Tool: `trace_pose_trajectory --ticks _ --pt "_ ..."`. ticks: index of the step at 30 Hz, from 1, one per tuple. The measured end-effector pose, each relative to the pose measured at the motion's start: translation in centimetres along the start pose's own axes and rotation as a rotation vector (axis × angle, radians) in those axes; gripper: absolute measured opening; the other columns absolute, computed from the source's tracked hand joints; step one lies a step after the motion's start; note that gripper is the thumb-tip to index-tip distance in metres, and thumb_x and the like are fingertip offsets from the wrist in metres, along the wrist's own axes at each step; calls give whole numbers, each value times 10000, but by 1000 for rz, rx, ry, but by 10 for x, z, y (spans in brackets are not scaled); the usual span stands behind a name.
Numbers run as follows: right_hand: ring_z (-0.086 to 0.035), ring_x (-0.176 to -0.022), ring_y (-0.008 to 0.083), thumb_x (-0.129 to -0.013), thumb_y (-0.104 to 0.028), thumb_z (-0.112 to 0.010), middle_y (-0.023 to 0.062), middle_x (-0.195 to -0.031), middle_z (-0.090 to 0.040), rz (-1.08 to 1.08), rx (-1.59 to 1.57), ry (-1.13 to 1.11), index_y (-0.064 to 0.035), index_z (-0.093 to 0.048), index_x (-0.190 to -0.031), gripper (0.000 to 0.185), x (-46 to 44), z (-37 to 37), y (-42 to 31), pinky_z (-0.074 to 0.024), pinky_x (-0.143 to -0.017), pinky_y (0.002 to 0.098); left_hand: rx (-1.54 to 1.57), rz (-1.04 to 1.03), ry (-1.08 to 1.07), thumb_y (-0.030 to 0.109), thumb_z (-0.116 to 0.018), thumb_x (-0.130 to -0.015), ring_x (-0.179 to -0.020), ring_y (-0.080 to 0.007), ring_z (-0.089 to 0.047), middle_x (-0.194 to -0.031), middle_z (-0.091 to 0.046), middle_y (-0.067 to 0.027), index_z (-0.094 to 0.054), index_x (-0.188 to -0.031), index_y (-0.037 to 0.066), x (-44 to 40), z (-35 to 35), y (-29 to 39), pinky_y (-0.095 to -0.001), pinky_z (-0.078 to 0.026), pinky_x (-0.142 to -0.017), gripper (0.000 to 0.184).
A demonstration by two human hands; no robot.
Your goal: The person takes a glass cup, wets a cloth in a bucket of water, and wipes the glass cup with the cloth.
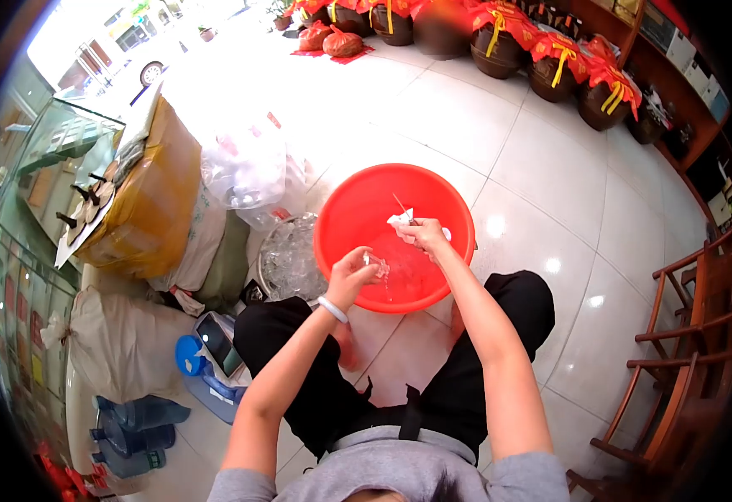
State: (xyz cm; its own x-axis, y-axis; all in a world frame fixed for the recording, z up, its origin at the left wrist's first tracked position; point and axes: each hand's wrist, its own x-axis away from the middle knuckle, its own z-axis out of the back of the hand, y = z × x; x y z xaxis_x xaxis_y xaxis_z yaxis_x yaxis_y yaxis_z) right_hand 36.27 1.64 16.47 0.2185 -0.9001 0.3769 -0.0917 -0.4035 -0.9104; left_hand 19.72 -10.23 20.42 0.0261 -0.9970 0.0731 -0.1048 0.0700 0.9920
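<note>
Between my knees stands a big red plastic tub, and both hands are over it. My left hand, with a pale bracelet at the wrist, is curled around a small clear glass-like piece; its exact kind is too small to tell. In my right hand is a crumpled white tissue or cloth, pinched together with a thin stick that points up and away. Left of the tub, a round metal basin is heaped with clear glass-like pieces.
Clear plastic bags and a taped cardboard box crowd the left, beside a glass cabinet. A phone lies near my left knee. Dark jars with red covers line the back; wooden chairs stand right.
</note>
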Motion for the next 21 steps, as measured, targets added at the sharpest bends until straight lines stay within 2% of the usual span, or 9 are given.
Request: trace_pose_trajectory --ticks 2,4,6,10,12,16,18,19,21 --pt "-351 -391 22 -753 -90 -680 -28 -578 -527 20 46 -74 -19 -656 -842 117 6 0 -13 -220 -359 220 237 193 5 22 -556 -838 -835 -175 -621 -891 -602 -74 -509 -1093 -36 -7 2 29 -305 -546 -742 266" --pt "-418 -432 28 -757 -74 -669 -16 -615 -566 58 86 -136 -10 -663 -859 120 15 2 -26 -291 -390 216 253 178 -23 27 -535 -849 -831 -174 -623 -889 -598 -86 -522 -1089 -17 -21 15 32 -333 -554 -734 244" --pt "-593 -655 93 -716 -47 -668 31 -736 -660 239 279 -158 14 -680 -858 155 15 3 -29 -458 -608 240 306 161 -123 35 -501 -862 -885 -221 -634 -986 -595 -106 -504 -1103 -34 -31 20 40 -330 -549 -727 251" --pt "-571 -644 73 -722 -61 -655 15 -721 -654 380 426 -148 12 -679 -835 136 18 -4 -39 -449 -597 245 411 157 -263 41 -504 -869 -885 -218 -634 -965 -586 -87 -505 -1101 -33 -46 13 64 -343 -540 -763 243" --pt "-559 -644 63 -728 -68 -651 14 -711 -649 381 460 -122 17 -673 -830 135 35 -5 -57 -446 -596 244 431 143 -257 31 -506 -862 -875 -208 -628 -941 -583 -83 -507 -1097 -36 -56 12 64 -346 -537 -771 245" --pt "-546 -643 61 -737 -89 -661 1 -686 -628 331 267 -123 18 -669 -829 141 35 13 -66 -435 -584 255 329 118 -224 -4 -510 -838 -807 -154 -607 -873 -580 -51 -539 -1050 -15 -71 10 69 -333 -537 -742 214" --pt "-462 -625 37 -781 -84 -645 -54 -676 -551 348 253 -109 -9 -658 -828 90 35 19 -66 -374 -568 223 342 108 -226 -17 -512 -828 -812 -160 -611 -890 -582 -56 -541 -1057 -18 -78 10 67 -340 -534 -740 231" --pt "-502 -624 66 -758 -65 -643 -8 -669 -574 369 380 -42 15 -653 -816 100 27 24 -61 -405 -575 250 334 112 -239 -25 -510 -821 -822 -169 -614 -905 -586 -64 -539 -1067 -22 -81 8 65 -347 -532 -744 249" --pt "-485 -611 66 -766 -61 -635 -10 -670 -558 461 361 -37 15 -648 -821 95 26 26 -62 -396 -567 251 320 165 -265 -22 -506 -823 -832 -179 -617 -915 -591 -75 -535 -1075 -24 -86 5 67 -341 -531 -742 254"
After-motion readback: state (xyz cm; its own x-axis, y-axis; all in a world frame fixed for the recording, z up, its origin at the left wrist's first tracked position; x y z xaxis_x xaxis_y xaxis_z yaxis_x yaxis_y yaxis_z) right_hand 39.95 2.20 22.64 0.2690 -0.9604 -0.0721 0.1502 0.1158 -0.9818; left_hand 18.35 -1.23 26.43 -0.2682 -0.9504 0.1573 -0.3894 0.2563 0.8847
